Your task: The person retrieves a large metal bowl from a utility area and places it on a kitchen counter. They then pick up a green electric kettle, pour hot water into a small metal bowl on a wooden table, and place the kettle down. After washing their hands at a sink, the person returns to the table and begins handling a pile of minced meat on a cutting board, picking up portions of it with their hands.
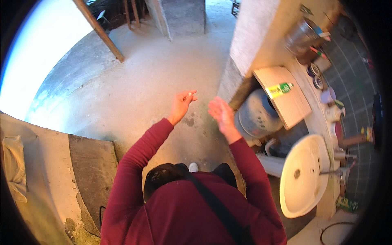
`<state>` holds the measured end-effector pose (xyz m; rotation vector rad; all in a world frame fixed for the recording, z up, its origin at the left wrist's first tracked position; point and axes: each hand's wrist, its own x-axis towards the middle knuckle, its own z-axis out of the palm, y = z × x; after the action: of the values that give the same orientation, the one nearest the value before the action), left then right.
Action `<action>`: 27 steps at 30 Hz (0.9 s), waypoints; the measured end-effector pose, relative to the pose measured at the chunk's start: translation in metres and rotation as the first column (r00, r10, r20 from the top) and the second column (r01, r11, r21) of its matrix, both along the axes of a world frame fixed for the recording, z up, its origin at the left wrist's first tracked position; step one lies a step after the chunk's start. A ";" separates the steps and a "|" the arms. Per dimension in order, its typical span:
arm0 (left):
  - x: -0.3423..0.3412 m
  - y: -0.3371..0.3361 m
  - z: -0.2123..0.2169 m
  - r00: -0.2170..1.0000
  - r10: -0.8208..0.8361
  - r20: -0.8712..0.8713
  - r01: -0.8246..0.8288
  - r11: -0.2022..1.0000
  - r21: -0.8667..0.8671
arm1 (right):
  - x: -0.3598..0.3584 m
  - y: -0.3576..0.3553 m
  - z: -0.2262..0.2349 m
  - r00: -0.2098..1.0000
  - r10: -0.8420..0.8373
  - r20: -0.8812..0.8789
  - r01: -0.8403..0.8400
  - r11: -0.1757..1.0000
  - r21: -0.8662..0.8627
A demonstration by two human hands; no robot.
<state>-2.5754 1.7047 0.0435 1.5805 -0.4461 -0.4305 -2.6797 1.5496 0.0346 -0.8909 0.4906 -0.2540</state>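
Note:
Both my hands are held in the air over the concrete floor, apart from each other. My left hand has its fingers loosely bent, tips a little apart, with no object visible in it. My right hand is turned partly palm up, its fingers stretched out and slightly blurred, and it holds nothing. Just right of that hand stands a grey-blue gas cylinder; I cannot tell whether they touch. A wooden board lies over the cylinder's top side, with a yellow and green tube on it.
At the right is a white washbasin with a metal tap. Jars and cups and a metal pot line the ledge by a tiled wall. A pillar rises ahead; a wooden pole leans far left. A low wall borders the left.

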 end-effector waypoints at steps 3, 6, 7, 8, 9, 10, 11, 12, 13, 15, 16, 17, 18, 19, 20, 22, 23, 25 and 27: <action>0.017 0.019 0.028 0.995 -0.085 -0.048 0.091 0.985 0.143 | 0.087 0.053 -0.002 0.973 0.229 0.023 -0.218 0.886 0.410; 0.058 0.018 0.017 0.737 -0.082 0.671 -0.138 0.954 0.267 | 0.160 0.075 -0.004 0.940 0.305 0.150 -0.340 0.832 0.438; 0.079 0.022 0.016 0.781 -0.171 0.601 -0.026 0.952 0.305 | 0.184 0.077 -0.005 0.927 0.322 0.191 -0.374 0.813 0.446; 0.098 0.021 0.012 0.790 -0.128 0.600 -0.054 0.960 0.276 | 0.207 0.076 -0.006 0.911 0.341 0.231 -0.411 0.793 0.451; 0.117 0.017 0.006 0.797 -0.087 0.597 -0.080 0.966 0.247 | 0.235 0.072 -0.009 0.916 0.323 0.239 -0.402 0.748 0.528; 0.138 0.013 0.002 0.803 -0.048 0.595 -0.104 0.970 0.219 | 0.265 0.067 -0.014 0.921 0.303 0.244 -0.389 0.699 0.600; 0.160 0.007 0.009 0.820 -0.036 0.572 -0.128 0.961 0.244 | 0.293 0.059 -0.009 0.926 0.283 0.249 -0.376 0.644 0.666; 0.183 -0.001 0.019 0.836 -0.025 0.549 -0.149 0.951 0.270 | 0.317 0.051 -0.004 0.934 0.282 0.219 -0.355 0.662 0.660; 0.206 -0.009 0.026 0.851 -0.015 0.525 -0.166 0.941 0.296 | 0.339 0.041 0.001 0.942 0.277 0.190 -0.332 0.681 0.652; 0.259 -0.026 0.041 0.823 0.013 0.568 -0.210 0.936 0.284 | 0.391 0.023 0.015 0.951 0.250 0.182 -0.307 0.699 0.646; 0.287 -0.036 0.049 0.808 0.022 0.589 -0.227 0.934 0.277 | 0.421 0.010 0.019 0.953 0.229 0.197 -0.302 0.700 0.647; 0.311 -0.043 0.056 0.823 0.059 0.565 -0.245 0.935 0.258 | 0.447 0.000 0.020 0.956 0.219 0.198 -0.295 0.702 0.648; 0.335 -0.055 0.066 0.838 0.088 0.538 -0.253 0.937 0.240 | 0.468 -0.012 0.029 0.949 0.234 0.212 -0.316 0.724 0.613; 0.358 -0.066 0.074 0.852 0.115 0.511 -0.259 0.940 0.222 | 0.492 -0.024 0.040 0.942 0.248 0.226 -0.334 0.746 0.576; 0.382 -0.073 0.078 0.871 0.152 0.468 -0.233 0.965 0.119 | 0.517 -0.034 0.051 0.932 0.265 0.245 -0.359 0.762 0.539; 0.434 -0.085 0.086 0.904 0.196 0.379 -0.177 0.981 -0.085 | 0.567 -0.064 0.068 0.854 0.322 0.409 -0.485 0.778 0.399; 0.466 -0.079 0.089 0.973 0.100 0.210 -0.114 0.992 0.058 | 0.591 -0.078 0.081 0.812 0.345 0.470 -0.526 0.781 0.336; 0.532 -0.072 0.097 0.974 -0.199 -0.107 0.164 0.949 -0.270 | 0.637 -0.122 0.096 0.712 0.389 0.585 -0.579 0.796 0.176; 0.595 -0.064 0.095 0.763 -0.625 -0.163 0.358 0.619 -0.699 | 0.669 -0.177 0.102 0.607 0.447 0.658 -0.569 0.821 -0.033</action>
<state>-1.9808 1.6403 0.1389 0.6401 -0.6444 -0.9131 -2.0107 1.3723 0.1364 -0.6701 -0.4012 0.0308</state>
